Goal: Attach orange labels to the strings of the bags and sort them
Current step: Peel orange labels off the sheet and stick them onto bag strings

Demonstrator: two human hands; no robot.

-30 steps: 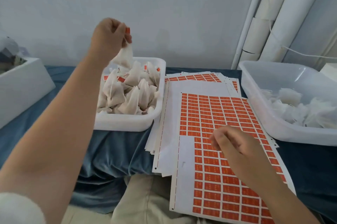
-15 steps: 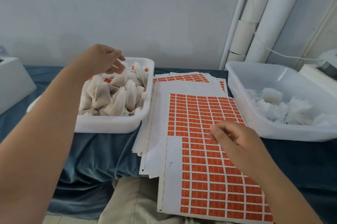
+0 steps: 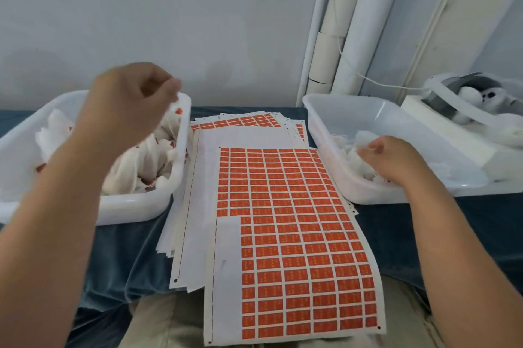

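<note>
My left hand (image 3: 127, 110) hovers over the left white tub (image 3: 135, 203), fingers loosely curled and holding nothing; it is blurred. That tub is filled with white bags with orange labels (image 3: 147, 161). My right hand (image 3: 396, 158) reaches into the right white tub (image 3: 368, 195), its fingers curled into the pile of unlabelled white bags (image 3: 351, 149) and gripping one. Between the tubs lies the sheet of orange labels (image 3: 297, 220), with its lower left part peeled bare.
More label sheets (image 3: 198, 206) are stacked under the top one on the blue cloth (image 3: 127, 257). White pipes (image 3: 353, 36) run up the wall behind. A white box with a headset device (image 3: 464, 104) sits at the far right.
My left hand dropped the labelled bag into the left tub and now hangs above it. My right hand left the label sheet and moved right into the tub of unlabelled bags.
</note>
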